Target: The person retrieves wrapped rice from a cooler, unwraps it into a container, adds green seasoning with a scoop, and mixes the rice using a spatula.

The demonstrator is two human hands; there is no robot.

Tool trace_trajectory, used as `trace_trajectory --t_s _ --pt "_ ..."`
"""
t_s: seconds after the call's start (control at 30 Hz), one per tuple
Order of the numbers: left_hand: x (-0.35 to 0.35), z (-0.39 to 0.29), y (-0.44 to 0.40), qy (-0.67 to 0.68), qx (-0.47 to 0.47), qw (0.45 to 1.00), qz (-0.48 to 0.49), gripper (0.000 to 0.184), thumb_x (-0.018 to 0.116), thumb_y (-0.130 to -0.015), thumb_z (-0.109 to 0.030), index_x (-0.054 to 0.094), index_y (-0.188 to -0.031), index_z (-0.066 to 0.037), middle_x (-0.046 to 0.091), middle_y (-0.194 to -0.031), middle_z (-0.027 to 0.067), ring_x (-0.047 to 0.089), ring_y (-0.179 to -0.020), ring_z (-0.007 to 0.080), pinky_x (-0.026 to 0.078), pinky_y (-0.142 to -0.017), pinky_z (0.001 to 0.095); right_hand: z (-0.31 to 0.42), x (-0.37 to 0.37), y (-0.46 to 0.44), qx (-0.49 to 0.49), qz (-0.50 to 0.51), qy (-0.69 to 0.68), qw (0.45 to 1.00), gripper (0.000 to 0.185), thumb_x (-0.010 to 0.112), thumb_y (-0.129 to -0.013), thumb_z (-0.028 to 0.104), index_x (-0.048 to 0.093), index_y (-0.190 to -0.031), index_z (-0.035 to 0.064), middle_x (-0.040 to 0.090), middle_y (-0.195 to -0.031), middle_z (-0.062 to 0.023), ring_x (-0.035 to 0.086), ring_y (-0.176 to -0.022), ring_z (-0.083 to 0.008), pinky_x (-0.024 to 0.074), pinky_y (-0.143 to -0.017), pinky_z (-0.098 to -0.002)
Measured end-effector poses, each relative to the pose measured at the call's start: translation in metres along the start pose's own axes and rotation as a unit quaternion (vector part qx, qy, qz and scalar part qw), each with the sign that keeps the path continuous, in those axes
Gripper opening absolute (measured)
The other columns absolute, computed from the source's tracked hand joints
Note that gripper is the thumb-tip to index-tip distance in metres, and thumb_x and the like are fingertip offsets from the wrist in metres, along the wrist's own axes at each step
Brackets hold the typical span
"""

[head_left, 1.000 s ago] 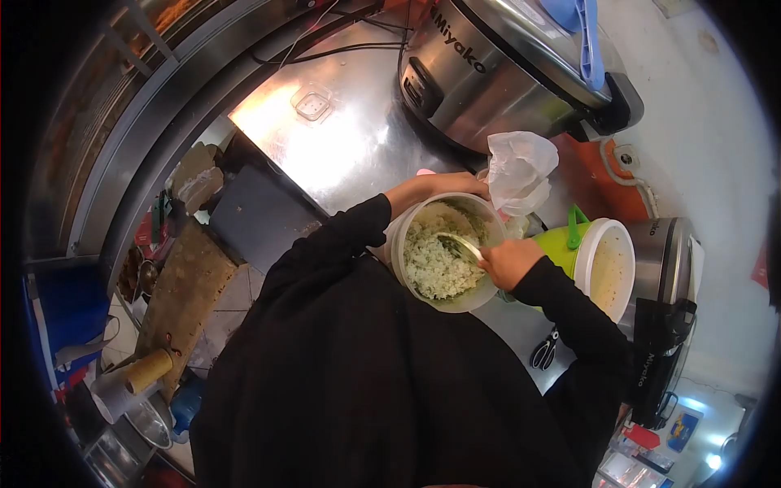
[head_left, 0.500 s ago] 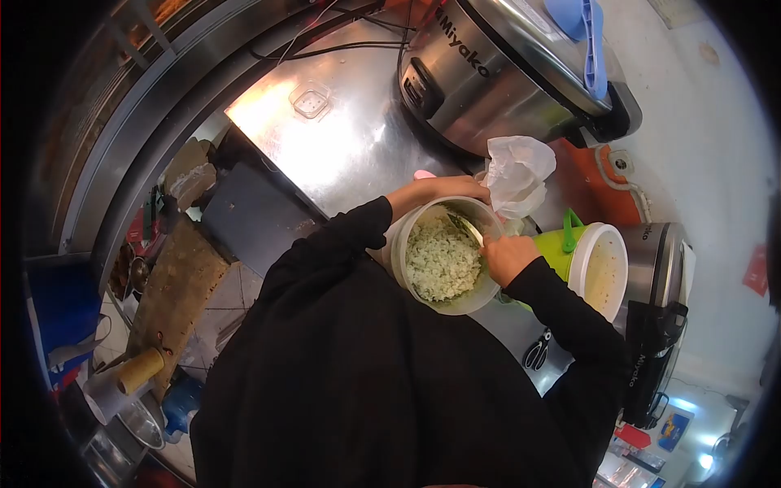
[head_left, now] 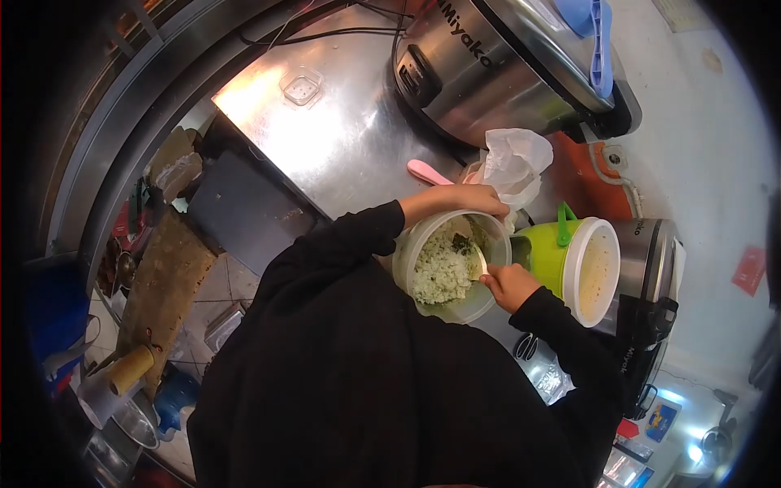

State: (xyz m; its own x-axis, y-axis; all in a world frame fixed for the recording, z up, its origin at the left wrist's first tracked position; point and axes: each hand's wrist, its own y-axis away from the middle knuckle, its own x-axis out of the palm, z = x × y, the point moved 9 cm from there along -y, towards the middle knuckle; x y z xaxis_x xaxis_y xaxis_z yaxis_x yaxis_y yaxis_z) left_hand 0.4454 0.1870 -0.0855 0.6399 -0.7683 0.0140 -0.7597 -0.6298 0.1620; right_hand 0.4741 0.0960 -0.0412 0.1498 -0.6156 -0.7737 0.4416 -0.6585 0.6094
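A clear round plastic tub (head_left: 402, 272) stands against my dark-clothed front, tilted a little. White rice (head_left: 439, 275) fills its lower part, with a clump of dark green bits (head_left: 464, 243) on top near the far side. My left hand (head_left: 480, 199) curls over the tub's far rim and grips it; the fingertips are partly hidden. In the closed fingers of my right hand (head_left: 514, 286) is a pale spoon (head_left: 481, 262), its far end down in the rice at the tub's right side.
Behind stands a large Miyako rice cooker (head_left: 488, 69). A pink handle (head_left: 428, 172) and white plastic bag (head_left: 517, 163) lie beyond the tub. To the right are a green-and-white bucket (head_left: 561, 260), another cooker (head_left: 643, 260) and scissors (head_left: 526, 347). A small clear lid (head_left: 301, 86) rests on the steel table (head_left: 358, 106).
The spoon has moved down and dark green bits now show on the rice. My right hand has shifted slightly down. More of the pink handle shows behind my left hand.
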Motion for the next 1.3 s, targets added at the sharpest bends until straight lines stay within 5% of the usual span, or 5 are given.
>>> trace_trajectory --t_s 0.3,0.73,1.0,1.2,1.3 --pt "-0.001 -0.01 0.002 -0.081 0.001 0.996 -0.037 0.041 0.041 -0.065 -0.037 0.061 -0.077 -0.004 0.058 -0.077 0.0135 0.054 -0.073 0.0228 0.04 -0.069 0.0292 0.002 0.05 0.024 0.2 0.155 -0.435 0.864 0.031 0.038 -0.082 0.027 0.051 -0.086 -0.0013 0.039 -0.046 -0.0015 0.033 -0.033 -0.0066 0.0286 -0.031 -0.0203" --pt "-0.006 -0.012 0.016 -0.077 -0.008 0.996 -0.038 0.039 0.04 -0.066 -0.034 0.061 -0.076 -0.004 0.058 -0.078 0.0136 0.054 -0.074 0.0223 0.04 -0.07 0.0274 0.034 0.093 0.024 0.222 0.265 -0.694 0.631 0.028 0.039 -0.082 0.033 0.043 -0.08 0.0052 0.033 -0.047 0.0027 0.027 -0.032 -0.0031 0.0233 -0.03 -0.0161" --pt "-0.013 -0.011 0.019 -0.046 0.022 0.998 -0.04 0.036 0.04 -0.068 -0.031 0.061 -0.078 -0.004 0.058 -0.078 0.0125 0.054 -0.072 0.0189 0.04 -0.068 0.0267 0.062 0.077 0.037 0.075 0.334 -0.841 0.418 0.041 0.024 -0.086 0.03 0.026 -0.119 0.0049 0.027 -0.044 0.0053 0.024 -0.029 -0.0012 0.0203 -0.027 -0.0131" --pt "-0.027 0.003 0.026 0.026 -0.007 0.999 -0.018 0.032 0.04 -0.072 -0.028 0.059 -0.078 -0.003 0.056 -0.074 0.0071 0.051 -0.068 0.0121 0.039 -0.062 0.0244 0.024 0.052 0.05 0.149 0.14 -0.783 0.588 0.038 0.033 -0.084 0.033 0.041 -0.107 0.0044 0.032 -0.044 0.0038 0.027 -0.029 -0.0049 0.0223 -0.029 -0.0156" --pt "-0.032 0.018 0.024 0.09 -0.028 0.995 -0.019 0.033 0.04 -0.073 -0.029 0.058 -0.076 -0.001 0.055 -0.073 0.0062 0.049 -0.066 0.011 0.038 -0.061 0.0249 -0.002 0.004 0.041 0.114 -0.069 -0.436 0.89 0.031 0.037 -0.082 0.032 0.048 -0.099 0.0082 0.043 -0.044 -0.0035 0.042 -0.033 -0.0121 0.0327 -0.032 -0.0226"
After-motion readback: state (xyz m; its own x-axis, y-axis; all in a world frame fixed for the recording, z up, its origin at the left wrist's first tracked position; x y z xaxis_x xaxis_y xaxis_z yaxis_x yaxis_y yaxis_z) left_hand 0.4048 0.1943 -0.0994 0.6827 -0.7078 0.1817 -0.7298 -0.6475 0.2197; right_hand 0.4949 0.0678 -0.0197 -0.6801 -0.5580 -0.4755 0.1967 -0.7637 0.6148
